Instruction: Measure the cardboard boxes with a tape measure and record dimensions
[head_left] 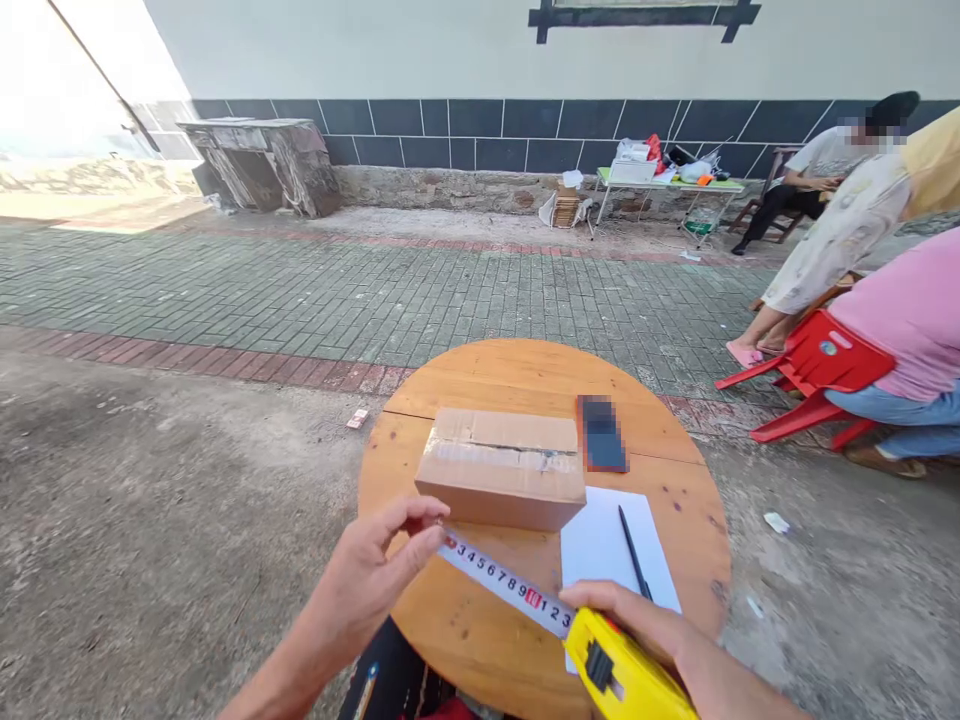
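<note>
A taped cardboard box [501, 468] lies on a round wooden table [480, 640]. My left hand [379, 565] pinches the free end of a white measuring tape blade [510, 586] just in front of the box's near left corner. My right hand [645, 625] grips the yellow tape measure case [622, 675] at the table's near right edge. The blade stretches between both hands, slanting along the box's front side. A white sheet of paper [604, 545] with a black pen [634, 565] on it lies to the right of the box.
A dark phone [602, 434] lies behind the paper. People sit at the right on a red plastic chair [814, 370] and a stool. A folding table [667, 185] with bags stands by the far wall. Paved ground surrounds the table.
</note>
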